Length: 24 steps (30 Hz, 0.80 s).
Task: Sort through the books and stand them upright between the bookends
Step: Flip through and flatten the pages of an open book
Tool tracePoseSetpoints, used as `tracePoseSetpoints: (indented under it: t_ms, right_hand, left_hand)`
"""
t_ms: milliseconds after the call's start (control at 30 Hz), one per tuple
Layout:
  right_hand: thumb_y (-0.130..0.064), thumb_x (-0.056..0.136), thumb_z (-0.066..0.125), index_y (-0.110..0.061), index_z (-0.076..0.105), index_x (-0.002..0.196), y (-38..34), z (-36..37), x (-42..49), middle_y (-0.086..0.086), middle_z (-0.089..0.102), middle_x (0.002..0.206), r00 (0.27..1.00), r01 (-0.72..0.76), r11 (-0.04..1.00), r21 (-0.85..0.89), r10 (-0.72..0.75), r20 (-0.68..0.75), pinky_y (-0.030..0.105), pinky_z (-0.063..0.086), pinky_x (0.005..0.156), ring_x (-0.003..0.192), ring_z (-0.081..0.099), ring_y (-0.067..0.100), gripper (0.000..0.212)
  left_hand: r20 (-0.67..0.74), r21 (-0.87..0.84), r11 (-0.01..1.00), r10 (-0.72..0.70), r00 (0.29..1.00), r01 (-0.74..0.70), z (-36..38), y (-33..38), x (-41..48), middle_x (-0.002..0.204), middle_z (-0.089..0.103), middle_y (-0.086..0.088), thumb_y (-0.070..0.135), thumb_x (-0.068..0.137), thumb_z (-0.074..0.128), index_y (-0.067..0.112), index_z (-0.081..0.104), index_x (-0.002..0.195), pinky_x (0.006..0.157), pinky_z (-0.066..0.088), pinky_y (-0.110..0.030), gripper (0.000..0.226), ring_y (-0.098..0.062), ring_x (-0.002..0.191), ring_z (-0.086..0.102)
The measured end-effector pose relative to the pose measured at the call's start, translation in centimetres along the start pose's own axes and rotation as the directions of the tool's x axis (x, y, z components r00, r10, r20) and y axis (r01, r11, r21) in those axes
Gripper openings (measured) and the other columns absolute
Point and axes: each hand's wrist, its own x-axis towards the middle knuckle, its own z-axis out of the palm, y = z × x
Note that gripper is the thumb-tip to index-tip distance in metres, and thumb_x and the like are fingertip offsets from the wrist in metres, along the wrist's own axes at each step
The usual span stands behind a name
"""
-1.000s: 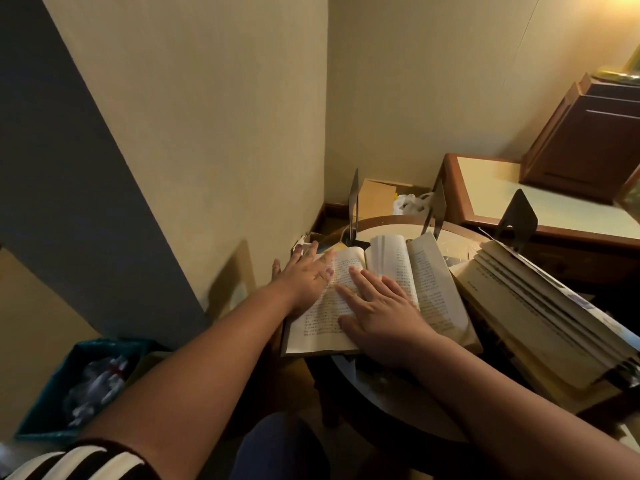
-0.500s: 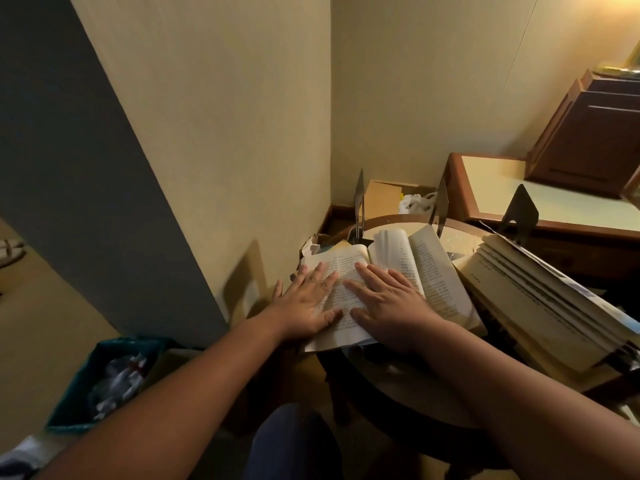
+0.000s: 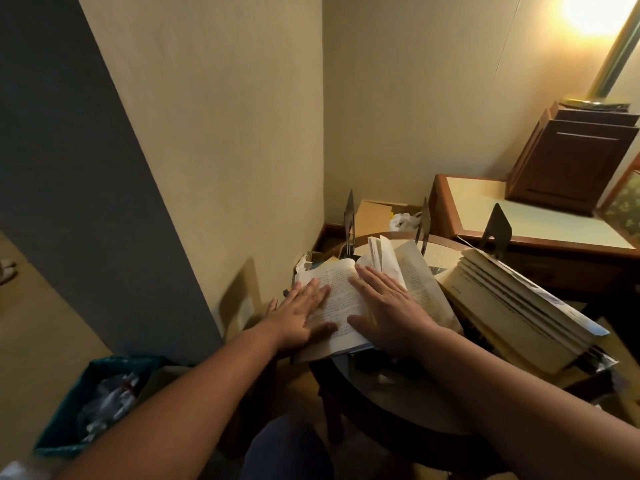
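Fingers (image 3: 313, 291) of left hand (image 3: 298, 317) and right hand (image 3: 391, 315) lie straight, pressed flat on the open cream-paged book (image 3: 341, 303); round dark wooden desk (image 3: 363, 407) occupies a beige-walled corner (image 3: 398, 116).

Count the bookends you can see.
3: left bookend and middle bookend stand behind the open book; right bookend behind the slumped stack. Others may be hidden.

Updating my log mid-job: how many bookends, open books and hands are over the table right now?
bookends: 3
open book: 1
hands flat on its pages: 2 (left hand, right hand)
Total: 6
The slumped pile beside it is too fanned to count.
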Motion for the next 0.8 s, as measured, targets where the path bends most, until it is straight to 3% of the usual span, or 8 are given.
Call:
tracePoseSetpoints:
  t_ms: [267, 433, 600, 700, 800]
  right_hand:
    - [-0.018, 0.093, 0.059, -0.027, 0.001, 0.159, 0.1, -1.6, -0.8, -0.004, -0.019, 0.165, 0.987, -0.114, 0.990, 0.084, 0.123, -0.104, 0.040, 0.001, 0.120, 0.144, -0.024, 0.012, 0.088]
    - [-0.012, 0.091, 0.061, -0.028, -0.005, 0.159, -0.2, -2.7, -1.8, -0.002, -0.019, 0.165, 0.956, -0.255, 0.936, 0.242, 0.282, -0.085, 0.048, 0.015, 0.121, 0.152, -0.010, 0.027, 0.096]
    - [-0.014, 0.084, 0.067, -0.030, 0.007, 0.157, 0.4, -2.8, -2.1, 0.000, -0.011, 0.166, 0.915, -0.295, 0.911, 0.289, 0.356, -0.189, 0.055, 0.033, 0.116, 0.152, 0.005, 0.034, 0.095]
    - [-0.007, 0.082, 0.069, -0.026, 0.017, 0.155, 0.4, -3.4, -2.2, 0.004, 0.000, 0.166, 0.894, -0.301, 0.882, 0.364, 0.394, -0.215, 0.050, 0.044, 0.109, 0.150, 0.017, 0.035, 0.092]
    - [-0.009, 0.084, 0.070, -0.022, 0.029, 0.149, 0.3, -3.9, -2.5, 0.009, 0.036, 0.152, 0.877, -0.328, 0.861, 0.388, 0.430, -0.213, 0.036, 0.058, 0.089, 0.129, 0.050, 0.029, 0.079]
  left_hand:
    - [-0.023, -0.007, 0.999, 0.034, 0.999, -0.034, 0.1, -0.6, 0.1, 0.161, -0.020, 0.014, 0.093, 0.073, 0.026, 0.056, -0.011, 0.148, 0.115, -0.007, -0.059, 0.091, -0.019, 0.148, -0.020]
    - [-0.037, -0.017, 0.999, 0.042, 0.998, -0.042, 0.2, -0.6, 0.2, 0.162, -0.017, 0.014, 0.098, 0.064, 0.019, 0.055, -0.009, 0.149, 0.116, -0.006, -0.060, 0.099, -0.019, 0.149, -0.017]
    - [-0.050, -0.010, 0.999, 0.042, 0.998, -0.043, 0.2, -0.7, 0.3, 0.163, -0.015, 0.015, 0.099, 0.065, 0.019, 0.056, -0.009, 0.149, 0.117, -0.005, -0.059, 0.097, -0.020, 0.150, -0.015]
    - [-0.046, -0.008, 0.999, 0.041, 0.998, -0.041, 0.1, -0.6, 0.3, 0.163, -0.015, 0.014, 0.100, 0.063, 0.018, 0.056, -0.008, 0.149, 0.117, -0.004, -0.059, 0.100, -0.021, 0.150, -0.014]
    - [-0.047, 0.000, 0.999, 0.041, 0.998, -0.041, 0.1, -0.7, 0.3, 0.163, -0.014, 0.014, 0.100, 0.063, 0.018, 0.056, -0.009, 0.148, 0.116, -0.003, -0.059, 0.100, -0.022, 0.150, -0.013]
